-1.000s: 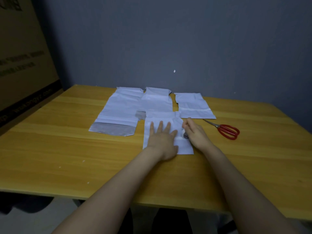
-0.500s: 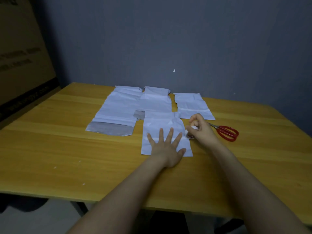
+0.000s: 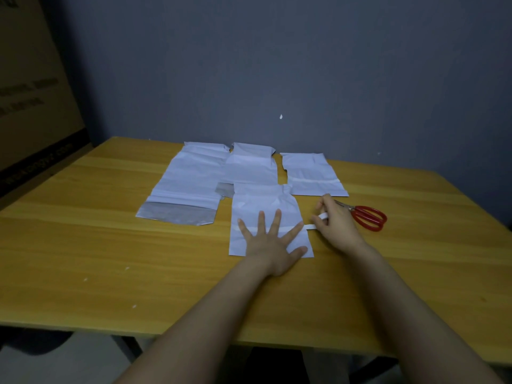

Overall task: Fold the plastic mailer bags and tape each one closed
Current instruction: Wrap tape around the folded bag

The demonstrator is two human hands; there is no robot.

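Your left hand [image 3: 273,245] fingers spread flat on bag [image 3: 263,203] | right hand [image 3: 335,223] pinches tape [image 3: 310,226] at its right edge | scissors [image 3: 365,217] just beside | three bags [image 3: 194,176] toward table's [image 3: 83,245] far edge

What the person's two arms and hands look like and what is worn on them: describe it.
Both forearms are bare right to the bottom edge of the picture: no sleeve shows. The left hand and the right hand are ungloved, with no ring, watch, bracelet or marking visible.
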